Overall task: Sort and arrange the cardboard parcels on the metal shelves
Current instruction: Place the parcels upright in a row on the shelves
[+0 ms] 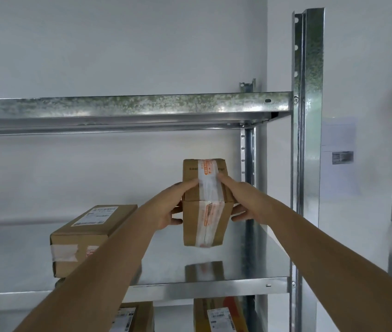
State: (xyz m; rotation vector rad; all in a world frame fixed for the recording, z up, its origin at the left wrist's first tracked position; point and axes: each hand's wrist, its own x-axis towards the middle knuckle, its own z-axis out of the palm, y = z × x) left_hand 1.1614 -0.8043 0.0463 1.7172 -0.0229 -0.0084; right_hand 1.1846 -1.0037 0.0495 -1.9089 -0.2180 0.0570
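Gripping a small cardboard parcel point(205, 204) from both sides, the person holds it out at arm's length above the middle shelf point(250, 264). The left hand point(169, 208) clasps the parcel's left side, its thumb lying on the top face beside the tape and its fingers curled against the side wall. The right hand point(242, 202) mirrors it on the right side, thumb on top, fingers wrapped under and around the edge. The parcel sits between the two palms, tilted so its top face and near face both show, with a broad strip of clear tape printed in orange running down its middle. It hangs clear of the shelf; its reflection shows on the shiny metal below.

To the left, on the same shelf, a larger labelled box point(87, 238) rests flat, well apart from the held parcel and partly hidden by the left forearm. Below, on a lower level, the tops of two more labelled parcels point(219, 315) peek out. The upper shelf point(130, 106) crosses the view overhead. A galvanised upright post point(307, 116) stands at the right, bolted to both shelves. Behind is a plain white wall point(118, 44), and a blurred sheet of paper point(338, 137) hangs right of the post.
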